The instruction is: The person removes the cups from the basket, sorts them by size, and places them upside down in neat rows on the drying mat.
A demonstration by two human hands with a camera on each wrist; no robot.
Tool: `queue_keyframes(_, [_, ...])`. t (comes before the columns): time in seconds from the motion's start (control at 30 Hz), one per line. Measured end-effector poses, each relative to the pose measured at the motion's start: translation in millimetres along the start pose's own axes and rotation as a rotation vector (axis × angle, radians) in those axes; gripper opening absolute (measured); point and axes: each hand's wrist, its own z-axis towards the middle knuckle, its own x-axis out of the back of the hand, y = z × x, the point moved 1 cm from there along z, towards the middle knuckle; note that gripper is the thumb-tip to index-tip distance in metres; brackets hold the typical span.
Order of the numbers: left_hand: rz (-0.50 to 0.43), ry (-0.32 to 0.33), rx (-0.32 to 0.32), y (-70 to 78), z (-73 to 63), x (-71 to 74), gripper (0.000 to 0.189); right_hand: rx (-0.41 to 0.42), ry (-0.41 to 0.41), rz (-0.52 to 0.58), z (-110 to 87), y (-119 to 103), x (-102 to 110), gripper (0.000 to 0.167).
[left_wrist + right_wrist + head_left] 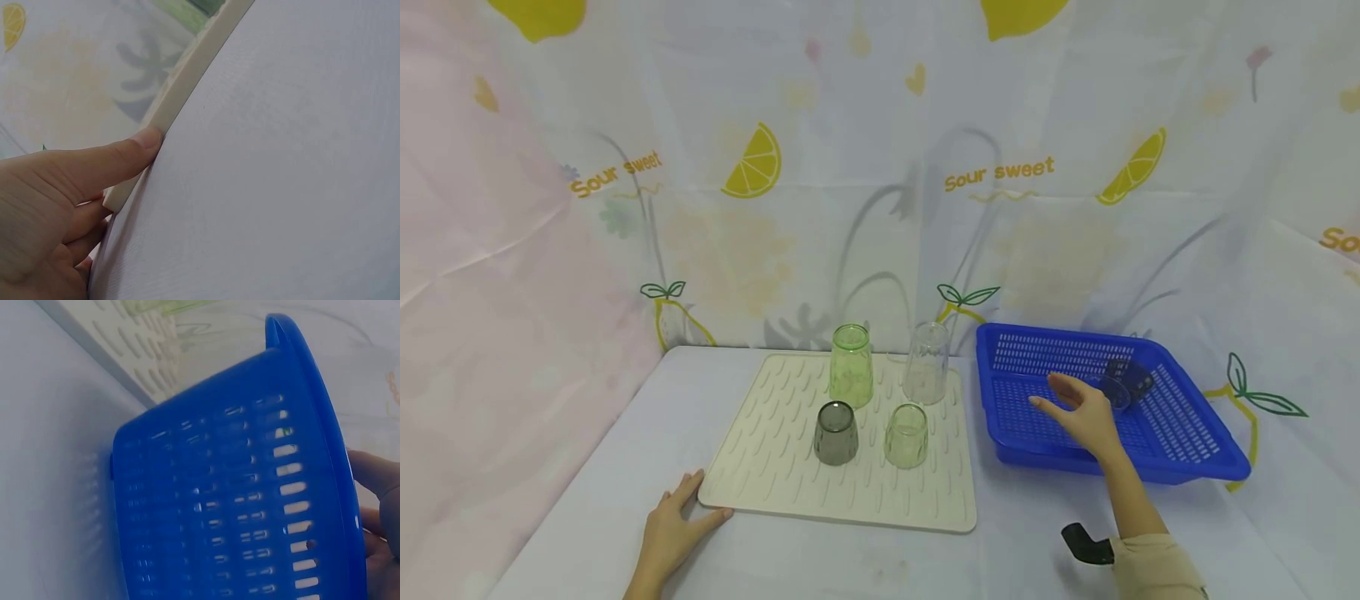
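Observation:
My left hand (670, 533) holds the near left corner of a cream drying mat (767, 475), thumb along the front edge and fingers at the left side. Upside down on the mat stand a tall green glass (852, 371), a tall clear glass (927, 367), a short grey glass (836, 437) and a short pale green glass (907, 440). Over the blue basket (1022, 454), my right hand (1086, 417) is empty, thumb and fingers apart. A clear glass (1114, 393) and something dark (1131, 377) lie in the basket beyond it, partly hidden by the hand.
The basket stands right of the mat on a white-covered table (880, 567). Behind hangs a printed lemon cloth (865, 208), close to the mat's back edge. A black angled piece (1084, 546) sits beside my right sleeve.

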Motion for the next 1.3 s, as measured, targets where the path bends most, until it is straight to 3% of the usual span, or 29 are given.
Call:
queue_keyframes(0.2, [-0.031, 0.072, -0.016, -0.4, -2.0, -1.3, 0.081, -0.031, 0.037, -0.084, 6.6, 9.6, 22.3, 0.067])
queue_keyframes(0.4, [-0.081, 0.186, -0.035, -2.0, -4.7, -3.9, 0.077, -0.101, -0.008, -0.141, 11.6, 15.5, 39.4, 0.076])
queue_keyframes(0.87, [-0.093, 0.245, -0.073, -3.6, -6.0, -6.6, 0.072, -0.165, -0.125, -0.375, 21.1, 33.3, 60.6, 0.091])
queue_keyframes(1.1, [-0.097, 0.251, -0.085, -2.7, -5.0, -7.9, 0.072, -0.164, -0.028, -0.407, 21.4, 38.3, 62.0, 0.081])
queue_keyframes(1.3, [-0.093, 0.243, -0.074, -2.7, -5.8, -6.3, 0.073, -0.177, -0.138, -0.466, 22.0, 42.6, 63.7, 0.090])
